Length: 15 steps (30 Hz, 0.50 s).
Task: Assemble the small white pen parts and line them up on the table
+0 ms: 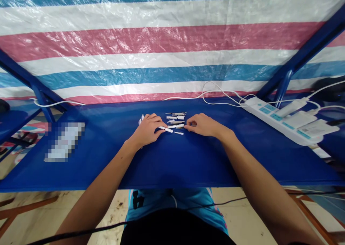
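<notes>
1. Basically, the left hand grasps a white tube, pinched between thumb and fingers, its free end slanting rightward and slightly toward the near edge of the blue table.
2. Between the two hands lies a loose row of slim pieces, white, grey and dark-tipped, roughly parallel to the table's far edge and about midway between its left and right ends.
3. The right hand has its fingers bent, with thumb and forefinger drawn in at the right-hand ends of the slim pieces; whether it grips one, I cannot tell.
4. A short white piece sits on the near-edge side of that row, just beside the tube's tip.
5. More white parts show past the left hand, toward the table's left end, partly hidden by it.
6. Over on the right, a white power strip runs slantwise from the far edge toward the right end, with white plugs in it.
7. Along the far edge runs a thin white cable, with a striped sheet behind.
8. Near the left end, a pixelated patch hides whatever lies there.
</notes>
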### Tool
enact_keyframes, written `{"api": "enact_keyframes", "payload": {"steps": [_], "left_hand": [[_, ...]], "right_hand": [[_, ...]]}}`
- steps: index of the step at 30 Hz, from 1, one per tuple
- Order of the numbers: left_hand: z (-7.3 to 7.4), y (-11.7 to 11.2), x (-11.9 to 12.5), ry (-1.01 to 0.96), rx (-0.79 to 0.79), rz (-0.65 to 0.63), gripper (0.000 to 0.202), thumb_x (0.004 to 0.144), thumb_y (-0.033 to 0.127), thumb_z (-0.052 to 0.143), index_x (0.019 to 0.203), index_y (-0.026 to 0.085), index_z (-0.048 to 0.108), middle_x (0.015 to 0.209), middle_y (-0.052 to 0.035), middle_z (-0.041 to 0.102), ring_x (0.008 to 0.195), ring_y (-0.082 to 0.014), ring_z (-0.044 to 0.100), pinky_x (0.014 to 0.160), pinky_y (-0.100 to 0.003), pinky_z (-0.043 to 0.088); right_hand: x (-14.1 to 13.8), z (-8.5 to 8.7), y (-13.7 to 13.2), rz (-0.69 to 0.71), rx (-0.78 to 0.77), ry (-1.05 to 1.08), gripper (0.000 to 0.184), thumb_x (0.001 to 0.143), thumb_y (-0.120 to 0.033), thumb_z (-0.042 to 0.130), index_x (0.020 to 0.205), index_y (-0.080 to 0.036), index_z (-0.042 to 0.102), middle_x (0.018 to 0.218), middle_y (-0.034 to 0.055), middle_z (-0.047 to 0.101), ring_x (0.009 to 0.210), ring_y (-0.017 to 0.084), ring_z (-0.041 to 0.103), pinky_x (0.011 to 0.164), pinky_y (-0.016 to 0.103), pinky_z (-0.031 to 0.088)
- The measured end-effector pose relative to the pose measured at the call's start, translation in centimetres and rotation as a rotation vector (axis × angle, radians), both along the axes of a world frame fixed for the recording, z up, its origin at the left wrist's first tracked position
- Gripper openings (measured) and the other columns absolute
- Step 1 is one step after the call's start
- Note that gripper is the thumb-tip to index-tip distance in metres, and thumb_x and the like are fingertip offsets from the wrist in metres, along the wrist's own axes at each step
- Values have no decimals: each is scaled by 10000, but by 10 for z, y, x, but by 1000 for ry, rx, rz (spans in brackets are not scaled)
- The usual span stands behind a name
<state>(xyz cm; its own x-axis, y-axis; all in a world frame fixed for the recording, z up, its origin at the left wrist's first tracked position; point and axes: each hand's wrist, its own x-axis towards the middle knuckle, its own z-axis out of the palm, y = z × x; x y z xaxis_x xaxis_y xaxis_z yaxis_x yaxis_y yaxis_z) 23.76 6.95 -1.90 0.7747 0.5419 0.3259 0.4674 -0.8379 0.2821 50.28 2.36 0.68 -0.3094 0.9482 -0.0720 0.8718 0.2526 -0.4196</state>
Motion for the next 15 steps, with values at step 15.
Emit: {"api": "enact_keyframes", "payload": {"steps": [15], "left_hand": [[-1, -7, 6, 9, -84, -74, 182, 987, 251, 617, 1023, 224, 793, 982, -75, 738, 972, -253, 620, 940, -412, 454]], "right_hand": [[0, 4, -2, 10, -36, 44, 319, 905, -323, 558, 620, -205, 641, 569, 9, 599, 551, 139, 490, 592, 296, 321]]}}
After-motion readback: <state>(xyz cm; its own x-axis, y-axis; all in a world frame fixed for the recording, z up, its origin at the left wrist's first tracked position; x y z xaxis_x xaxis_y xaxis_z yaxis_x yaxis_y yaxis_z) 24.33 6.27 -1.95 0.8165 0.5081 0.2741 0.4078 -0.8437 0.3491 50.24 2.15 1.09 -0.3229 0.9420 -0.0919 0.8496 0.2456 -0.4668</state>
